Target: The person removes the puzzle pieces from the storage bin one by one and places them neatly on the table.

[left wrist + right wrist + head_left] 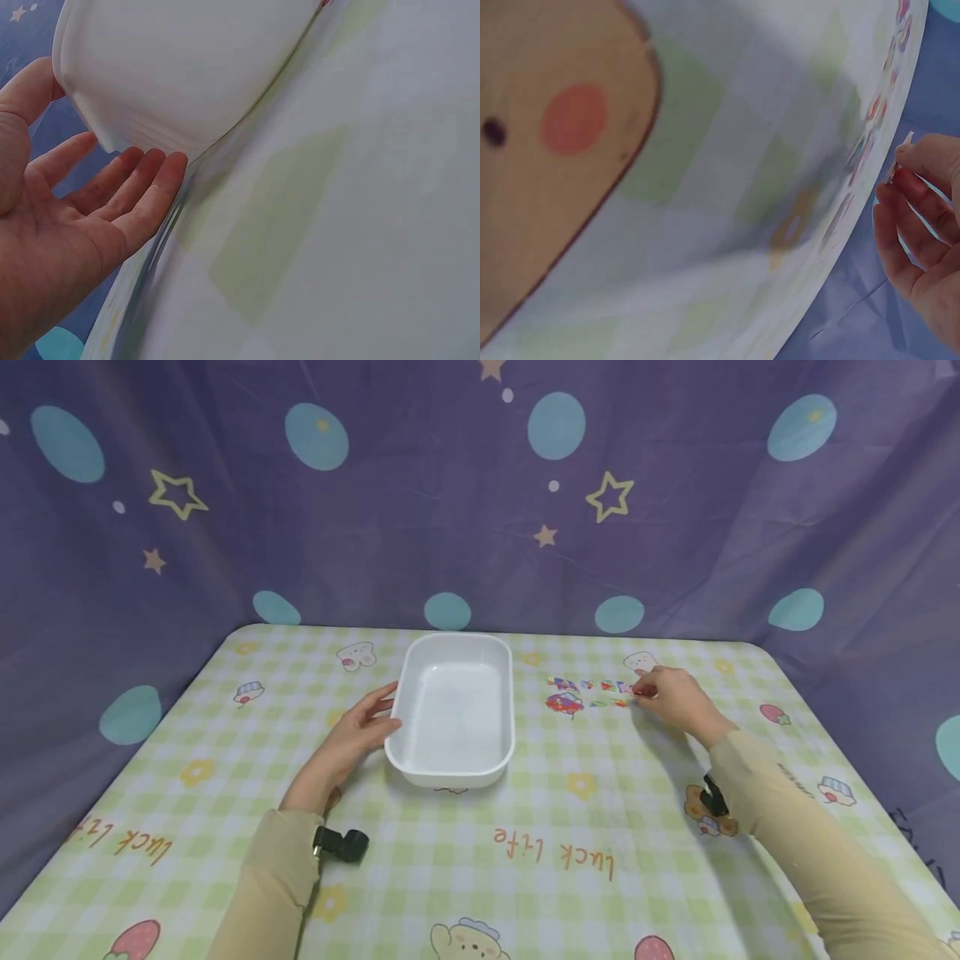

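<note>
A white rectangular plastic tub [452,774] stands near the middle of the table. My left hand [358,733] rests against its left side. In the left wrist view the thumb meets the tub's rim while the relaxed fingers [176,169] touch the outer wall from below. Off to the right, small colourful pieces [597,703] lie in two short rows; they are too small to tell their kind. At the right end of these rows, my right hand [678,700] pinches one small thin piece [907,140] between thumb and fingertips, mostly hidden by them.
A green-and-white checked cloth [420,893] with printed cartoons covers the table. Behind it hangs a purple curtain [450,518] with stars and ovals. A small black camera [343,845] is strapped to the left wrist, another black device [714,796] to the right.
</note>
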The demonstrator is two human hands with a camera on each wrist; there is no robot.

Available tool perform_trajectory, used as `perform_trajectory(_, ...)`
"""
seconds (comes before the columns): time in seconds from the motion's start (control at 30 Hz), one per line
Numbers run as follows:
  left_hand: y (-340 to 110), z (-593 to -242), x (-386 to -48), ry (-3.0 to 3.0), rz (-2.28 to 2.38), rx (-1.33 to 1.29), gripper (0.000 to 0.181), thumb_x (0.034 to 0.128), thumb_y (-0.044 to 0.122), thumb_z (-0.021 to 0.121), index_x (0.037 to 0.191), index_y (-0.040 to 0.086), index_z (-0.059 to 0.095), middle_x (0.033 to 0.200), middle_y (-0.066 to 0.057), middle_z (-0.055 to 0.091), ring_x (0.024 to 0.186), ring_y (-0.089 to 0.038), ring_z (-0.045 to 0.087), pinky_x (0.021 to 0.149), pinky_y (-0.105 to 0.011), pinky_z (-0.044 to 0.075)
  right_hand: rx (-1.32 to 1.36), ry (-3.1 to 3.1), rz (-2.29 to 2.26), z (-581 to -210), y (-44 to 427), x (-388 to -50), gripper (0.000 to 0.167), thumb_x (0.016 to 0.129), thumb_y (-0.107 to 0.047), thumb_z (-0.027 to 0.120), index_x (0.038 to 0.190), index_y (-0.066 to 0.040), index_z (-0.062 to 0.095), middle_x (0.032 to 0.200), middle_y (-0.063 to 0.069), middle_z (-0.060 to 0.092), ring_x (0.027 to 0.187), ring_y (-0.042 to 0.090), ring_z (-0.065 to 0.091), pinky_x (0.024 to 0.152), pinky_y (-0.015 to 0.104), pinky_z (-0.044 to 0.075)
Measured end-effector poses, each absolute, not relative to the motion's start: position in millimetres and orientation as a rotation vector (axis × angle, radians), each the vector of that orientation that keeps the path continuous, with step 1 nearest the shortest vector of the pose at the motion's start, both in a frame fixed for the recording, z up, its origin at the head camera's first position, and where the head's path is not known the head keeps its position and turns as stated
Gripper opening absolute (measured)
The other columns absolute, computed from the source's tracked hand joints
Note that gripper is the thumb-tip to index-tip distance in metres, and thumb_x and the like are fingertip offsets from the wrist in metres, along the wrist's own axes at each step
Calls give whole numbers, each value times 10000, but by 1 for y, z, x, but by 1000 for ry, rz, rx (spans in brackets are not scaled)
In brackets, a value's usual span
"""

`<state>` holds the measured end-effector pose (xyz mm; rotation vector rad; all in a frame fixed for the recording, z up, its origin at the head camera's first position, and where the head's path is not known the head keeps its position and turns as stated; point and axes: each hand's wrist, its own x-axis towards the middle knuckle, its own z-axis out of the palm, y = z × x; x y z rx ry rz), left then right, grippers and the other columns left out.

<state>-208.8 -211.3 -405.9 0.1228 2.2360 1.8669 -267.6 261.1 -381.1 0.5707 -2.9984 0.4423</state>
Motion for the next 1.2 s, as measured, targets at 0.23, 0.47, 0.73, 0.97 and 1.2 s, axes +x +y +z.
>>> perform_trajectory(0.23,-211,-407,-209,2232,1869,123,683,861,251,620,1440,243,257,1424,-112,339,1249,-302,413,919,-362,449,520,-3001,428,-389,276,-268,152,808,-88,633,918,3,686,870,149,648,823,294,609,769,452,478)
perform_trajectory(0.47,-210,-406,-209,2238,1862,118,688,855,262,626,1437,252,260,1426,-107,337,1250,-296,414,927,-375,444,436,-3036,444,-396,288,-270,144,814,-99,624,903,-6,688,887,162,654,831,293,612,769,451,476)
perform_trajectory(0.73,-210,-406,-207,2239,1858,114,697,852,261,629,1439,239,256,1425,-118,336,1251,-310,409,928,-389,443,369,-3079,462,-402,291,-269,132,818,-110,621,907,-40,688,888,133,669,839,279,615,764,449,471)
perform_trajectory(0.97,-211,-402,-206,2253,1837,142,685,855,238,625,1438,218,265,1412,-131,352,1224,-315,433,890,-334,468,357,-3076,486,-399,291,-267,150,809,-107,620,922,-30,682,899,150,660,814,271,614,731,444,476)
perform_trajectory(1.2,-214,-380,-209,2455,1584,210,669,859,243,619,1432,155,285,1411,-138,358,1221,-323,427,955,-418,416,340,-3024,501,-374,285,-261,221,853,-147,541,974,-15,671,914,170,643,790,273,605,670,431,483)
